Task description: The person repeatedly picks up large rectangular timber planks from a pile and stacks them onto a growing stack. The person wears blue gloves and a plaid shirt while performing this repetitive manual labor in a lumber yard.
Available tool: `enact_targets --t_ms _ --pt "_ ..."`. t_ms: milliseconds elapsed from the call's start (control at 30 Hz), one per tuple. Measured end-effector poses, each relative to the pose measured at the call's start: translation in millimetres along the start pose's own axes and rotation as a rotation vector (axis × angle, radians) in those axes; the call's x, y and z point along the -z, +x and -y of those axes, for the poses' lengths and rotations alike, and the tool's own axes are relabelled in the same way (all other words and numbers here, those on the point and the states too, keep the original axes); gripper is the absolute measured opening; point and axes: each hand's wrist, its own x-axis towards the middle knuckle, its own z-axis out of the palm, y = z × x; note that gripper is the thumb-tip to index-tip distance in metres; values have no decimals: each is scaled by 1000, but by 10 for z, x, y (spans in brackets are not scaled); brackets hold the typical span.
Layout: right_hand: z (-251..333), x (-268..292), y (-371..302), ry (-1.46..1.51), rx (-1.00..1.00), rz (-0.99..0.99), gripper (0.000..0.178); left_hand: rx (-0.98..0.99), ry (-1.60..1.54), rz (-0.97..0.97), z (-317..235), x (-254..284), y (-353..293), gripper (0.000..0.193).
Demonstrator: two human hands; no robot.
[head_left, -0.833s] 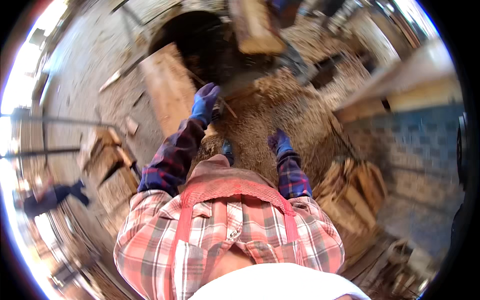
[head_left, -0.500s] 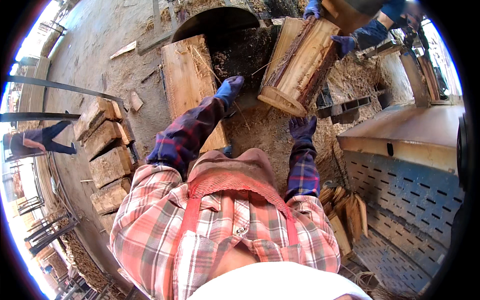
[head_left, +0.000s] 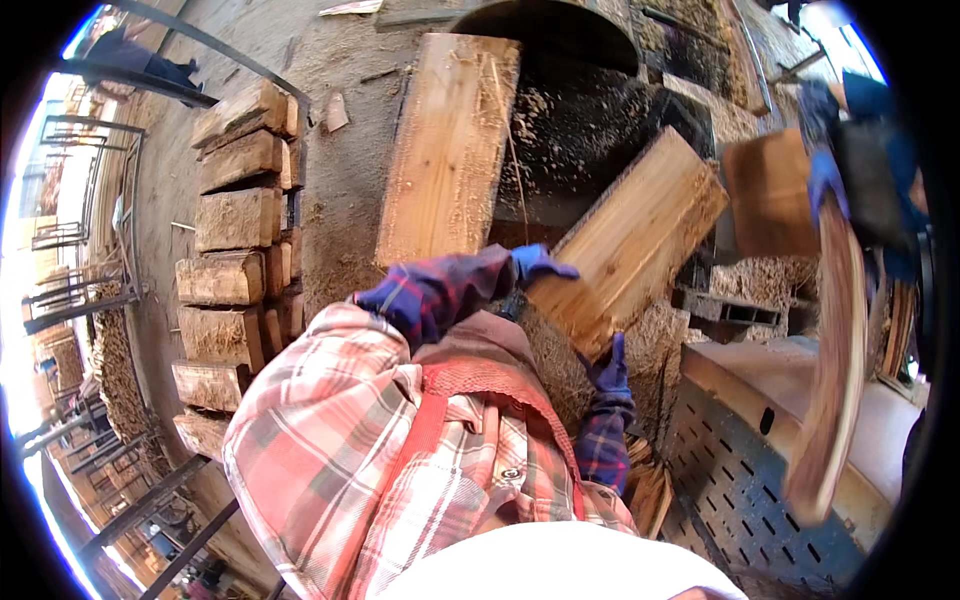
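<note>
A squared timber block (head_left: 640,235) with sawn faces lies slanted on the dark sawdust-strewn surface in front of me. My left hand (head_left: 540,265), in a blue glove, grips its near left corner with the fingers on the edge. Gloved likewise, my right hand (head_left: 608,368) closes on its near end, low on the right, with one finger or thumb pointing up. Left of this block lies a longer sawn board (head_left: 450,150) with a thin splinter along it. At the far right a co-worker's blue-gloved hand (head_left: 826,185) holds a long bark-edged slab (head_left: 830,370), blurred by motion.
Several cut timber blocks (head_left: 237,220) are stacked in a column on my left, beside metal rails (head_left: 230,60). A dark round disc (head_left: 550,30) stands beyond the timber. On the right is a slotted blue metal cabinet (head_left: 730,460); scrap wood (head_left: 648,490) lies beside it.
The log piece the co-worker held has separated: a slab is now at the far right with the co-worker. Both my hands have come onto the squared block. My view has turned and shifted.
</note>
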Motion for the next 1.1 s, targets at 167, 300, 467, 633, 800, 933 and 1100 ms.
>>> enact_targets --t_ms 167,300,467,633,800,933,1100 --pt "629 -492 391 319 -205 -86 67 -99 474 -209 -465 -40 -1121 98" --pt "528 -1223 775 433 -33 72 53 -301 442 -551 -475 470 -1950 82" --pt "461 -2391 1373 133 -334 219 54 -649 -37 -944 103 1690 -2255 35" --pt "591 -3086 1370 51 -325 315 51 -798 -598 -244 929 2289 -1514 35" --pt "454 -3087 755 31 -259 276 57 -228 -161 -567 1304 2285 -1129 45" --pt "-172 -2850 243 -140 82 195 72 -526 -402 -409 2042 2262 -1960 58" --pt "-1126 -2853 -244 108 -493 329 71 -821 -904 99 3029 2312 -2309 54"
